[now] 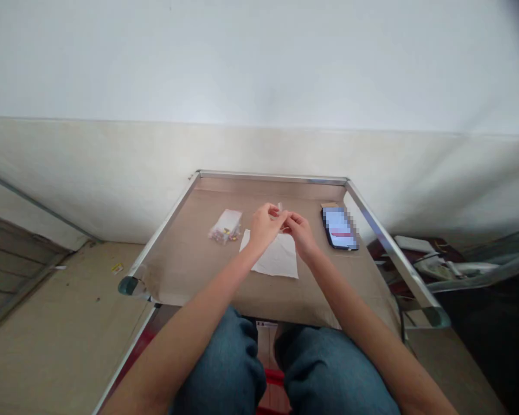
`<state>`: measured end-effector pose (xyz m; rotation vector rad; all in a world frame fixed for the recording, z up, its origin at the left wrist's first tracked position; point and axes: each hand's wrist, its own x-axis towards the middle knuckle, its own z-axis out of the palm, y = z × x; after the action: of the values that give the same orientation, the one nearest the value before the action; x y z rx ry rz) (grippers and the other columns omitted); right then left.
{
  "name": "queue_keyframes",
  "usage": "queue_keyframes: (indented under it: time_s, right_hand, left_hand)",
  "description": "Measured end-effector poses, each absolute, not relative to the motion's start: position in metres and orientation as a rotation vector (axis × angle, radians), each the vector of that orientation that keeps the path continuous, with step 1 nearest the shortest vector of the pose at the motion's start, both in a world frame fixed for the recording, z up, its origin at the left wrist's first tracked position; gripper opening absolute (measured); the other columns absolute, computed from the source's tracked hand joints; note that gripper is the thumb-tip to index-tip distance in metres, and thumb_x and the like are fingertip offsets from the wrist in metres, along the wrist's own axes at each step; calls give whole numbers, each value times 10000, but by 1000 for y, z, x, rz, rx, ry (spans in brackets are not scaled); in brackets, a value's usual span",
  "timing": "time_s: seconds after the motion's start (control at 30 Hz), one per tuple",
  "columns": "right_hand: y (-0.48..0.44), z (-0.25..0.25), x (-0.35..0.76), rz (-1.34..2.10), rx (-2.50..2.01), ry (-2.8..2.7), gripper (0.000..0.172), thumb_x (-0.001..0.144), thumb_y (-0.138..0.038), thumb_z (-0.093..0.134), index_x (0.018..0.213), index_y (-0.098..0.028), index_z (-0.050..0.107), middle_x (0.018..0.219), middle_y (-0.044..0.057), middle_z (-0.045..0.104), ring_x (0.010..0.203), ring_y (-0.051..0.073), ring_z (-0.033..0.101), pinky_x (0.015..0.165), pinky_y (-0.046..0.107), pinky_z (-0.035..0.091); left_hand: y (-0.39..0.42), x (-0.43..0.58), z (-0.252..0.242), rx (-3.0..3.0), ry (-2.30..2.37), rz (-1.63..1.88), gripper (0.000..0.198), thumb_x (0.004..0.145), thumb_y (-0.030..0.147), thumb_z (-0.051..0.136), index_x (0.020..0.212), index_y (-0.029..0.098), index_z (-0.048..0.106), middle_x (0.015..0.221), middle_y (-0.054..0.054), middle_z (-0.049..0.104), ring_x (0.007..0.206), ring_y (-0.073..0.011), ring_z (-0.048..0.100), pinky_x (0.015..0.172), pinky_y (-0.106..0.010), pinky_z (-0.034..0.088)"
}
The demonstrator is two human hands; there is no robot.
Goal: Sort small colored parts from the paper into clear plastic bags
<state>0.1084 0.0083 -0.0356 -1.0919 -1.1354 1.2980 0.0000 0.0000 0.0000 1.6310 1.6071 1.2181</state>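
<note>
I see the left hand (264, 226) and right hand (300, 231) meeting at the frame's centre. The left pinches a small translucent piece (280, 206), its tip poking above the fingers; I can't tell whether the right grips it too. Beneath lies a white, squarish sheet (279, 262) on the brown-covered, metal-edged table (185, 259). Left of centre sits a clear plastic bag (227, 225) of small coloured bits; right of centre, a dark-cased smartphone (336, 222).
</note>
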Motion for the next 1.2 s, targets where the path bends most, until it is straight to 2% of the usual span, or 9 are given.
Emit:
queue_keyframes:
  time_s: [0.23,0.4,0.7,0.8,1.0,1.2]
  right_hand:
    - [9,-41,107,1225,-1163,-1248,184,646,-361,594,678,-186,640,615,11,608,561,118,511,536,250,351]
    - [7,-39,107,1216,-1148,-1296,150,659,-319,574,707,-194,642,663,14,639,592,122,531,559,252,370]
    - [11,-48,106,1115,-1113,-1464,298,733,-460,510,663,-175,560,614,12,592,570,121,524,545,250,373]
    - [12,-51,106,1053,-1133,-1515,337,751,-488,480,637,-177,544,582,6,569,557,122,507,537,250,364]
    - [11,-50,106,1014,-1137,-1624,374,791,-491,421,611,-186,542,589,12,568,565,128,504,555,254,366]
    - [11,-53,107,1002,-1156,-1681,350,787,-467,441,600,-185,531,586,4,555,565,128,497,559,251,352]
  left_hand:
    - [1,-11,-20,1556,1540,1212,186,694,307,614,738,127,629,734,-79,662,678,-145,609,651,-254,465]
    - [10,-18,-36,1466,1379,1176,175,730,267,566,794,129,651,757,-85,672,679,-140,620,631,-255,484]
    - [10,-18,-39,1408,1331,1095,193,734,234,549,846,115,652,765,-91,671,627,-123,610,565,-225,479]
    - [10,-20,-39,1493,1323,1040,207,754,273,524,800,129,665,723,-74,672,635,-126,608,565,-216,469]
    - [12,-25,-40,1600,1350,998,264,744,347,530,679,133,669,642,-61,662,594,-138,600,529,-213,447]
    - [12,-28,-43,1541,1308,956,201,737,281,525,708,121,643,654,-71,657,541,-121,588,495,-209,441]
